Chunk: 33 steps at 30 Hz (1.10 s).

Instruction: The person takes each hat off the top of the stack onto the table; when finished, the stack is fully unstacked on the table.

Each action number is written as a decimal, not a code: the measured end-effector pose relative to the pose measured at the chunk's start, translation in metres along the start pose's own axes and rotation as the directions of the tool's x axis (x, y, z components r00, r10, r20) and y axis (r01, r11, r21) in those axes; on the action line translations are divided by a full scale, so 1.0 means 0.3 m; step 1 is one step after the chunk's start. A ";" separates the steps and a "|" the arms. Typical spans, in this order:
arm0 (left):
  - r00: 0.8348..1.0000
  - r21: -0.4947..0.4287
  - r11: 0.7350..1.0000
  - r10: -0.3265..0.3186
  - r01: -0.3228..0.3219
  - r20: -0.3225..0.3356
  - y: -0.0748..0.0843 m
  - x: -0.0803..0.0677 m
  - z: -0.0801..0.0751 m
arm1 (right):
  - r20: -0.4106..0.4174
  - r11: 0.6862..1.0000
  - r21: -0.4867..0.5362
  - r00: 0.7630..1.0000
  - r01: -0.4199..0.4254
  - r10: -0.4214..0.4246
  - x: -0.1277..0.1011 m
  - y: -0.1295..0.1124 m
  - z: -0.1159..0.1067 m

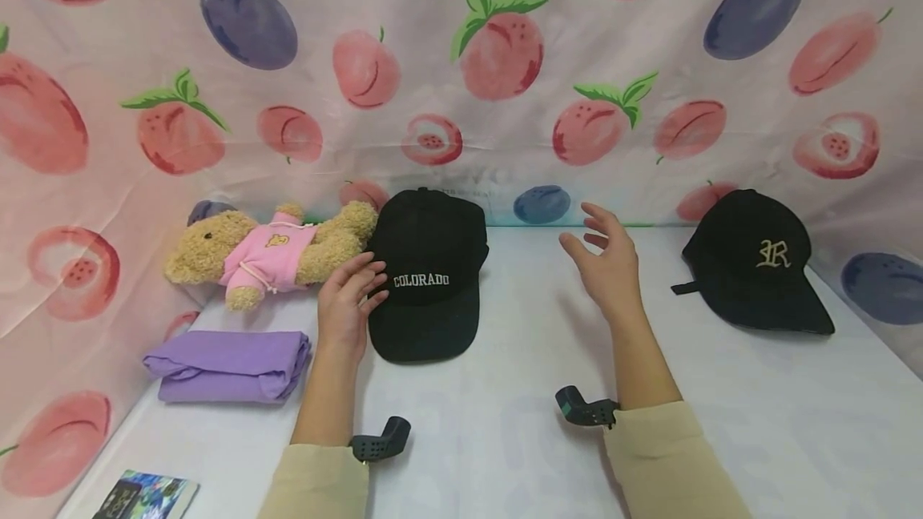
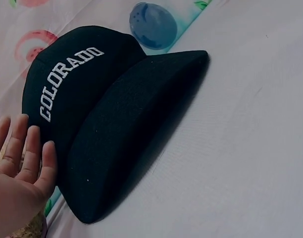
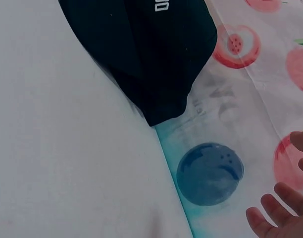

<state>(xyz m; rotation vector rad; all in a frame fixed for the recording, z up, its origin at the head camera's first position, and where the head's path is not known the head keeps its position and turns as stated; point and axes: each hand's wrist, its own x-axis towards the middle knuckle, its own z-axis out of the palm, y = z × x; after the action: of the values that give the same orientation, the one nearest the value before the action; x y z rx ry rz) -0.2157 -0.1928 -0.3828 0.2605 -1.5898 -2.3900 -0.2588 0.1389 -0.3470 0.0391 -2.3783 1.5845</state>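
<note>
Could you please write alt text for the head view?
A left hand rests straight fingers on a black fabric "COLORADO" cap on a white table, the right hand open beside it. A tan teddy bear lies to the left.

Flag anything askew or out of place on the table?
Only the teddy bear: it lies on its side against the backdrop, feet touching the COLORADO cap. Both caps sit upright, and the purple cloth is folded.

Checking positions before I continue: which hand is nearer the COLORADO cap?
Left. The left hand touches the COLORADO cap at its left side; the right hand hovers open, apart to its right.
</note>
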 end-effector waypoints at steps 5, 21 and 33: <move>0.999 0.025 1.000 0.005 -0.004 -0.041 -0.002 0.007 -0.003 | 0.036 0.999 0.043 0.999 0.009 -0.010 -0.004 -0.010 0.016; 0.995 0.275 0.961 -0.005 0.031 -0.096 -0.008 -0.003 -0.022 | 0.219 0.990 0.133 0.976 -0.043 0.013 -0.021 -0.029 0.100; 0.999 0.428 0.904 -0.024 0.009 0.030 -0.022 0.000 -0.031 | 0.329 0.986 0.133 0.943 -0.099 0.051 -0.041 -0.023 0.178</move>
<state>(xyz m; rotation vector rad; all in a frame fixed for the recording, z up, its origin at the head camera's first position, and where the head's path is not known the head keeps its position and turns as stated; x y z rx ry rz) -0.2138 -0.1985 -0.3925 0.3165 -2.1266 -2.0362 -0.2573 0.0859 -0.3630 0.2624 -2.5207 1.9183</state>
